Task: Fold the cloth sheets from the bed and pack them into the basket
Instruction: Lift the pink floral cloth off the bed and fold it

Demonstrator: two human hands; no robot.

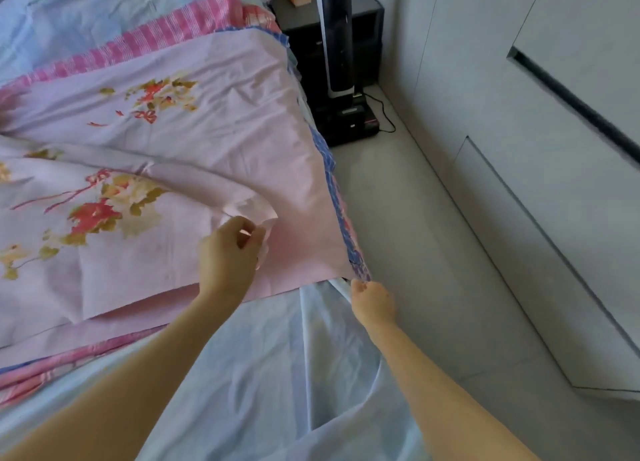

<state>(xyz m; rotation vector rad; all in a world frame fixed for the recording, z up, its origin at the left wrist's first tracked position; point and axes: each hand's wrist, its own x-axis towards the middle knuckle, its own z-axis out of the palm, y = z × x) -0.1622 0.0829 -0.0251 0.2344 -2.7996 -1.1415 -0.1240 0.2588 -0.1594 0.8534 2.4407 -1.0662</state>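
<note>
1. Bed [242, 391]: fills the left and centre of the view, covered by a pale blue sheet [263, 374] that is wrinkled and bare in the near part.
2. Wall cabinets [536, 183]: pale flat fronts run along the right side, separated from the bed by a strip of light floor [408, 253].
3. Floral cloth sheet [166, 131]: lilac-pink with red and yellow flower prints, spread flat over the middle of the bed on top of the other layers. One corner is folded back over the sheet, forming a curved ridge across it.
4. Pink striped sheet [166, 35]: lies under the floral cloth sheet, with its edges showing beyond the far side and at the near left.
5. Blue checked sheet [346, 232]: only a narrow edge shows along the bed's right side.
6. Upright vacuum [337, 45]: stands on a dock on the floor at the bed's far right corner, in front of a dark nightstand [367, 7].
7. Left hand [230, 253]: fingers curled, pinching the folded-back corner of the floral cloth sheet.
8. Right hand [372, 303]: closed at the bed's right edge, gripping the cloth edges at the near corner of the floral cloth sheet; which layers it holds cannot be told.
</note>
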